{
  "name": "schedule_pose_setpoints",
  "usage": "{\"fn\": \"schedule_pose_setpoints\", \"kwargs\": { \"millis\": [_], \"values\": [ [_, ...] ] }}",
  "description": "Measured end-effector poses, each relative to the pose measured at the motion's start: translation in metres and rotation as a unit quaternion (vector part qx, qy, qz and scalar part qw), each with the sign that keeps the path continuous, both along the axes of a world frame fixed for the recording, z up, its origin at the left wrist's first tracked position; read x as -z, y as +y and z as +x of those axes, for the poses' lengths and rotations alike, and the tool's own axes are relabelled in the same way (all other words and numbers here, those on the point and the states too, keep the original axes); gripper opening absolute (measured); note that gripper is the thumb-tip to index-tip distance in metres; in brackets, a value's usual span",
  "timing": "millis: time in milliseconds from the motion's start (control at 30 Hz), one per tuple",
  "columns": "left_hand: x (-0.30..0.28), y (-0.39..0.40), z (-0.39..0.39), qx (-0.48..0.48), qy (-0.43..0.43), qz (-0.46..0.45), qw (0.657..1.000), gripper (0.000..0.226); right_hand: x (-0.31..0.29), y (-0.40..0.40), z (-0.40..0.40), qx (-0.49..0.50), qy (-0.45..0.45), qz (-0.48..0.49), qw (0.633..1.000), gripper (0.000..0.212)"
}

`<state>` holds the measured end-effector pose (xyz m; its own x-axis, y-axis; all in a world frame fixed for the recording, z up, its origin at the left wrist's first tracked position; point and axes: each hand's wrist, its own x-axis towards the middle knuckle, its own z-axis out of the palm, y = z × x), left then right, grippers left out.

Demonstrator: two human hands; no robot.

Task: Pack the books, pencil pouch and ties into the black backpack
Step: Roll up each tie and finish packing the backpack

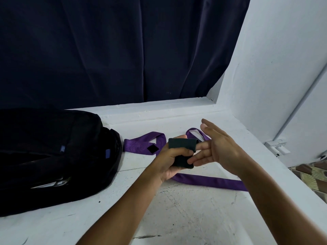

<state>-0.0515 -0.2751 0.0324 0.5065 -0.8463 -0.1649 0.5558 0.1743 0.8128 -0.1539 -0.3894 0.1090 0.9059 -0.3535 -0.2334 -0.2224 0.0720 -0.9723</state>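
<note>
Both forearms reach in from 6 o'clock over the white ledge (185,206). At centre the left hand (169,163) grips a dark tie (182,150), rolled or folded into a small bundle, thumb pressed on its front. To its 3 o'clock the right hand (217,147) is spread wide, holding nothing, two fingertips touching the bundle's edge. Under the hands a purple tie (208,181) lies loose on the ledge, running from 4 o'clock up to a folded end at 10 o'clock. At 9 o'clock the black backpack (53,156) lies on its side, near that end. Behind hangs a dark curtain (115,50).
</note>
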Motion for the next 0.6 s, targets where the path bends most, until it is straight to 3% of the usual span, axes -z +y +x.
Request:
{"fn": "schedule_pose_setpoints", "kwargs": {
  "millis": [200, 367, 467, 600],
  "values": [
    [-0.0060, 0.0094, 0.0110, 0.031, -0.044, 0.054, 0.997, 0.062, 0.0007, -0.0057, -0.0007, 0.011, 0.010, -0.005, 1.000, 0.049],
    [-0.0045, 0.0103, 0.0077, 0.036, 0.005, 0.017, 0.999, 0.031, 0.0046, -0.0044, -0.0002, -0.027, -0.023, -0.108, 0.994, 0.074],
    [-0.0039, 0.0115, 0.0062, 0.036, 0.035, -0.006, 0.999, 0.036, 0.0048, -0.0061, 0.0004, -0.031, -0.034, -0.188, 0.981, 0.078],
    [-0.0074, 0.0109, 0.0033, 0.029, 0.096, -0.051, 0.994, 0.042, 0.0035, -0.0050, 0.0019, 0.016, -0.068, -0.177, 0.982, 0.069]
  ]
}}
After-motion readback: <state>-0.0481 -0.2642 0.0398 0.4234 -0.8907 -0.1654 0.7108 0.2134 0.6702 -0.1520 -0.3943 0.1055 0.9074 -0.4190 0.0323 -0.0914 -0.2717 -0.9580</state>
